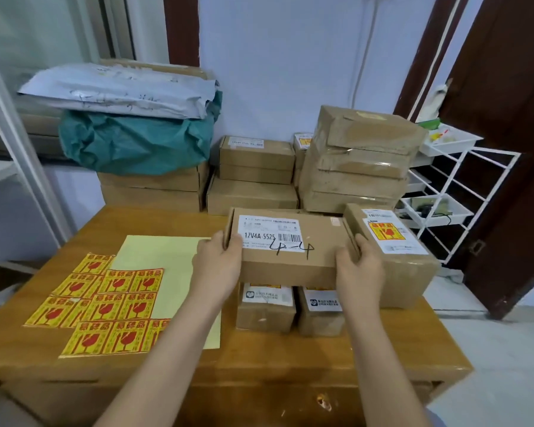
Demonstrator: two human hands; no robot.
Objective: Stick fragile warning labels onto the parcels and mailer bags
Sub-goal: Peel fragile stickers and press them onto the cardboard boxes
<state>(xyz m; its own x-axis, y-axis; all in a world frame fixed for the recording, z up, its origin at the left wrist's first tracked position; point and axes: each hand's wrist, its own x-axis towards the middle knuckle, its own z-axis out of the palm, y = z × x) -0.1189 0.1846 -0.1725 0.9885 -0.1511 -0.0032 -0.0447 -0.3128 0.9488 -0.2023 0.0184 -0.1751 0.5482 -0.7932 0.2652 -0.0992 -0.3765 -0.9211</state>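
On the box [290, 251], "12V4A-5525"; handwritten "4-4"; both hands gripping.

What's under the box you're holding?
Two small boxes sit under the held box, each with a white label. A strip of yellow sticker peeks out on the left one. Their back parts are covered, so more stickers can't be seen.

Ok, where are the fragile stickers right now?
The yellow-and-red fragile warning stickers lie on the left of the wooden table, partly overlapping a pale yellow paper sheet, left of the left hand.
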